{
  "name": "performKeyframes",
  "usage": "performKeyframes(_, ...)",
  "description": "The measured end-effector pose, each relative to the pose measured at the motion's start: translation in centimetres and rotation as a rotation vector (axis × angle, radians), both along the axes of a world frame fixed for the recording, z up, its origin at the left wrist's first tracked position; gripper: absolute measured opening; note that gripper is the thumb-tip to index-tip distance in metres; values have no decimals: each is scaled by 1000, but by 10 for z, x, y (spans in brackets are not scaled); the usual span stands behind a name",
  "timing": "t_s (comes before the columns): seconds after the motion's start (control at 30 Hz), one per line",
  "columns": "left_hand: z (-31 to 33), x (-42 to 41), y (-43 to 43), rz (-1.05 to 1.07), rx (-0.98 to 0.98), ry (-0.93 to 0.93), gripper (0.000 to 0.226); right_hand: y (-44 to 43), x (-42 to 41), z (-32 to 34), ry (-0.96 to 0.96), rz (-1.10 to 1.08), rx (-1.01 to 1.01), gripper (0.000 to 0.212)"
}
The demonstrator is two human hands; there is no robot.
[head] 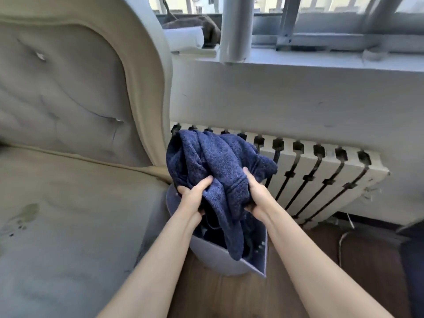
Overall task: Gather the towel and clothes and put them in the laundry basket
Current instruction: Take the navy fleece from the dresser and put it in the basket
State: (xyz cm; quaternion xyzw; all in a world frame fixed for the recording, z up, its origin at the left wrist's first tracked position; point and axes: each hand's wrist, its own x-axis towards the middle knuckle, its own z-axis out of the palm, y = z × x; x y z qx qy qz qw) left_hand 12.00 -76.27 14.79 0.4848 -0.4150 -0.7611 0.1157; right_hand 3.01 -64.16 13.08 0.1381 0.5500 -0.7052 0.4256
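Radiator [321,171] and sofa [68,203] flank laundry basket [229,265].

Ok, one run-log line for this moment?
phase: loading | left hand: gripping blue garment | right hand: gripping it | laundry basket: beneath, garment partly inside

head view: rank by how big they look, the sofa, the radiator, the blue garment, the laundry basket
1. sofa
2. radiator
3. blue garment, held in both hands
4. laundry basket, mostly hidden behind the garment and arms, so unsure
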Motion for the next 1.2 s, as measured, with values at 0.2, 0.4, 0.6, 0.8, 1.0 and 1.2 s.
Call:
performKeyframes(0.2,-78,-10,2,67,78,-51,93,-6,-17,-84,2,26,71,67)
performKeyframes(0.4,-135,-8,13,131,139,-145,83,4,-17,-140,18,74,52,46)
performKeyframes(0.6,-161,-10,18,159,176,-248,71,8,-15,-188,-54,98,77,67)
performKeyframes(0.8,-191,-21,9,133,203,-329,64,3,-23,-226,-66,78,88,60)
performKeyframes(1.0,-232,-31,-8,108,240,-403,69,-11,-37,-256,-50,98,157,62)
performKeyframes(1.2,-306,-37,-29,40,281,-441,76,-24,-44,-294,-86,107,191,65)
